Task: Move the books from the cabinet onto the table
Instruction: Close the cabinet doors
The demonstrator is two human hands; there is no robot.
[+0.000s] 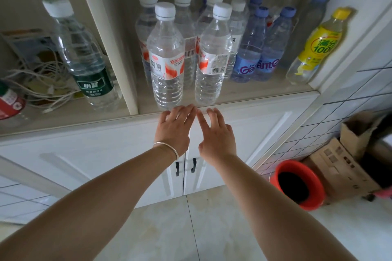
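while both arms reach forward, the left hand (172,128) and right hand (216,133) hover side by side just below the front edge of the cabinet (244,129) shelf, fingers straight and loosely spread, holding nothing. a thin bracelet (166,148) circles the left wrist. no books show on the shelf; whether any sit behind the shut cabinet doors (212,176) cannot be told. clear water bottles (166,57) stand along the shelf's front edge, blue-labelled bottles (254,48) behind, a yellow bottle (318,46) at the right end. white cables (40,82) lie tangled near the shelf's left end. a red bucket (297,184) and cardboard boxes (339,163) sit on the floor.
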